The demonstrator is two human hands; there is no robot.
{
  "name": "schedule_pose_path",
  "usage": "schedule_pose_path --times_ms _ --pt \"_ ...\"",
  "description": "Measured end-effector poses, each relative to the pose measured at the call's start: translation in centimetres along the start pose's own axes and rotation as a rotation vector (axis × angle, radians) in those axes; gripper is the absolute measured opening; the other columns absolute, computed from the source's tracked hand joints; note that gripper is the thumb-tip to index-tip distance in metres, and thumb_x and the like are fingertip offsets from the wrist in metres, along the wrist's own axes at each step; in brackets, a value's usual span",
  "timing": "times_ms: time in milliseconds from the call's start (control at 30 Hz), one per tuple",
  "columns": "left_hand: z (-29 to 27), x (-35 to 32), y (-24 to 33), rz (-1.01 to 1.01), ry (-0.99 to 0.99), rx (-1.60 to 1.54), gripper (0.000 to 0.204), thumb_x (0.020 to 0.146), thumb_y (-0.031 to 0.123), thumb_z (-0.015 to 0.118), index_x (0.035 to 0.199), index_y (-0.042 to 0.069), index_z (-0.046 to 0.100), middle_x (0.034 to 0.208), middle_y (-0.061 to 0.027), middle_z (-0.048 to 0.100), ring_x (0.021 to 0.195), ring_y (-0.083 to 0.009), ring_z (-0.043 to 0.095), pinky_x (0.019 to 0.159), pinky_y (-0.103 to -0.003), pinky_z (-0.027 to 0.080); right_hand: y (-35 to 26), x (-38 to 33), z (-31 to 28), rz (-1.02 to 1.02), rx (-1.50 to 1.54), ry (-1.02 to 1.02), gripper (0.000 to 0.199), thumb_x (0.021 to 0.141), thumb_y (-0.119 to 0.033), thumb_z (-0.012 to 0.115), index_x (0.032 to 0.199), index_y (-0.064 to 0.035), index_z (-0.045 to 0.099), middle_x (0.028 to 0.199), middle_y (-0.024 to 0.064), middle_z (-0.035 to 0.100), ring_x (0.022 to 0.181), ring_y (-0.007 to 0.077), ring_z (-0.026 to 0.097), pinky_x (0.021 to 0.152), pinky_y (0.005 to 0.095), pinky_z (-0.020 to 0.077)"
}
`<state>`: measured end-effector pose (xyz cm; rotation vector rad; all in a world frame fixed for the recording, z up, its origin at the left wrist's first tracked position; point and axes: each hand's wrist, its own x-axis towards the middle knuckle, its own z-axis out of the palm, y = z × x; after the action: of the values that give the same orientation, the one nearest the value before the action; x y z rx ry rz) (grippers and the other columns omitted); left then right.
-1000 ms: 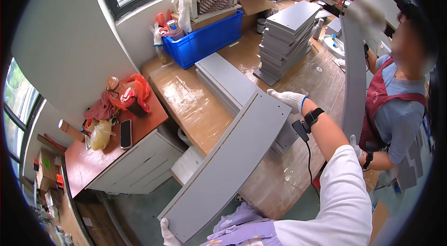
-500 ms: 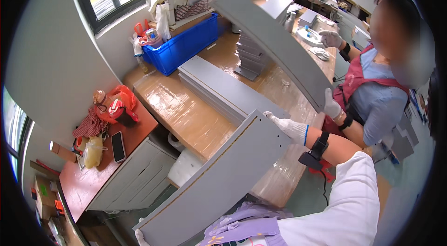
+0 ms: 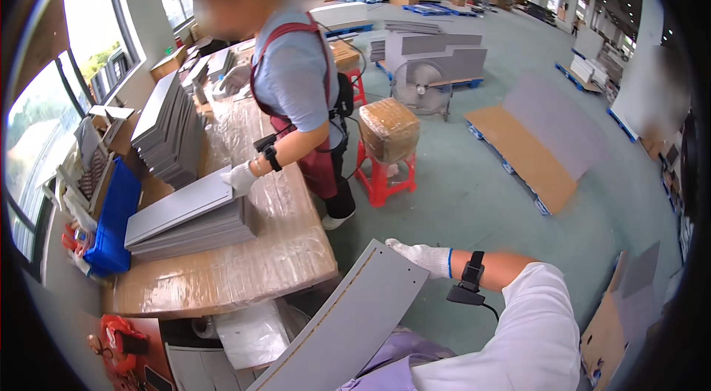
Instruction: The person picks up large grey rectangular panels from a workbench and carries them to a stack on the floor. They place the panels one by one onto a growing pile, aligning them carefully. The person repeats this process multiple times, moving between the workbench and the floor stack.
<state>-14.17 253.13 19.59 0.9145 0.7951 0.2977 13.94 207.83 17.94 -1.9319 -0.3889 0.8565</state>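
I hold a long grey panel [image 3: 348,324] that slants from the lower left up to the middle. My right hand [image 3: 416,254], in a white glove, grips its upper end. My left hand is out of sight below the frame. Across the wooden table [image 3: 244,265] a co-worker in a red apron stands with a gloved hand [image 3: 241,178] on the top sheet of a low stack of grey panels [image 3: 189,217].
A taller stack of grey panels [image 3: 169,132] sits further along the table. A blue crate [image 3: 115,221] lies at the table's left end. A red stool with a wrapped box [image 3: 385,146], a floor fan [image 3: 422,87] and pallets with boards [image 3: 526,146] stand on the green floor.
My view has swung right, away from the windows toward the workshop floor. The panel I hold has come off the table. The co-worker has laid their panel on the low stack.
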Motion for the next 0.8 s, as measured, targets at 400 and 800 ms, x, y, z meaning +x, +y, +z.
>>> schedule_pose_path --times_ms 400,800 --pt "25.5 -1.7 -12.7 -0.276 -0.522 0.324 0.047 0.098 0.043 0.053 0.127 0.006 0.058 0.131 -0.0106 0.058 0.120 -0.0271 0.054 0.104 -0.040 0.043 18.8 -37.2 -5.3 0.380 -0.068 0.627 0.066 0.099 -0.018 0.043 0.156 -0.0110 0.009 0.127 0.0260 0.058 0.105 0.0379 0.064 0.094 0.0414 0.0507" --pt "51.0 -9.2 -29.7 -0.596 -0.862 0.627 0.053 0.099 0.046 0.052 0.135 0.007 0.054 0.129 -0.0119 0.059 0.123 -0.0248 0.052 0.108 -0.037 0.041 31.8 -59.6 -9.0 0.616 0.354 1.121 0.065 0.098 -0.032 0.049 0.147 0.0000 0.019 0.114 0.0244 0.064 0.099 0.0352 0.067 0.084 0.0404 0.0540"
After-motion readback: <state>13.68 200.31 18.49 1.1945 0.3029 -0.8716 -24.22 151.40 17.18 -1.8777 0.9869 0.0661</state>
